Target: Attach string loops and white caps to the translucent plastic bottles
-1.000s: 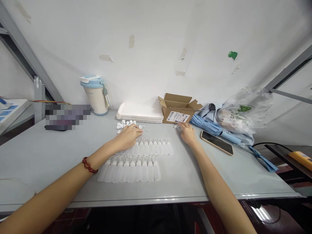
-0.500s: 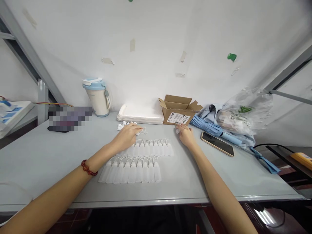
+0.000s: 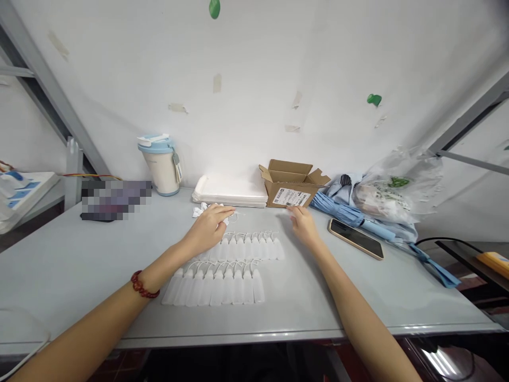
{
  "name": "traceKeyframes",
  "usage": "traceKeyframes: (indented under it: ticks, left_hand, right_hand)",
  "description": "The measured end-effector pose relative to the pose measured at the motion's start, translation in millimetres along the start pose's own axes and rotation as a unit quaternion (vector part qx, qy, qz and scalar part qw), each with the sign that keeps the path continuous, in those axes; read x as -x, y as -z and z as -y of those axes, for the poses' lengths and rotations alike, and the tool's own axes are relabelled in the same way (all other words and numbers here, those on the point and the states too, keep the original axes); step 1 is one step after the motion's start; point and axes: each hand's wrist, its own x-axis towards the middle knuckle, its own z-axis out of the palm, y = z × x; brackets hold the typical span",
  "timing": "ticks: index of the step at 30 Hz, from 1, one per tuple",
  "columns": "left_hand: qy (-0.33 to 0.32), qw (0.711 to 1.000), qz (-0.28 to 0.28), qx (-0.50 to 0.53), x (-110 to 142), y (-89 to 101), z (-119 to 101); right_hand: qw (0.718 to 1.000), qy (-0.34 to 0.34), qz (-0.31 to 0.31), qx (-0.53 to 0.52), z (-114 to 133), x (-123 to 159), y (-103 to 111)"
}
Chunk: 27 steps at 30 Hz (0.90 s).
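My left hand (image 3: 210,228) reaches to a small pile of white caps (image 3: 201,209) behind the bottles. Its fingers are pressed together and bent over the pile's right end, and what they pinch is hidden. Two rows of small translucent squeeze bottles lie flat on the grey table (image 3: 79,254): a back row (image 3: 250,247) and a front row (image 3: 218,280). My right hand (image 3: 303,224) rests curled just in front of an open cardboard box (image 3: 292,185), to the right of the back row. I cannot make out what its fingertips hold, if anything.
A stack of white trays (image 3: 230,190) lies against the wall beside the box. A blue-lidded jug (image 3: 162,164) stands at the back left. On the right lie a phone (image 3: 356,239), a folded blue umbrella (image 3: 358,217) and a plastic bag (image 3: 397,185).
The view has tilted, so everything sits slightly lower. My left hand stays at the cap pile. My right hand has drawn back a little from the box toward me.
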Motion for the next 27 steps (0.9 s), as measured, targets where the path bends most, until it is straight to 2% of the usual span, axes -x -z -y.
traceKeyframes:
  ticks: [5, 6, 9, 12, 17, 27]
  left_hand:
    - [-0.003, 0.998, 0.063, 0.013, 2, 4.7, -13]
    - [-0.010, 0.997, 0.073, 0.016, 2, 4.6, -15]
    - [-0.027, 0.996, 0.080, 0.024, 4, 2.6, -23]
    - [-0.024, 0.996, 0.082, 0.035, 6, 1.7, -30]
    - [-0.047, 0.995, 0.068, 0.053, 8, 3.7, -40]
    - [-0.115, 0.993, 0.001, 0.038, 10, 2.2, -40]
  right_hand:
    - [0.994, 0.014, -0.066, -0.080, 40, 11, 11]
    - [0.985, 0.023, -0.074, -0.156, 52, 15, 13]
    - [0.947, 0.045, -0.012, -0.319, 85, 28, 14]
    - [0.935, 0.090, 0.045, -0.341, 106, 37, 12]
    - [0.950, 0.143, 0.028, -0.276, 110, 42, 6]
    - [0.955, 0.111, -0.011, -0.276, 106, 41, 3]
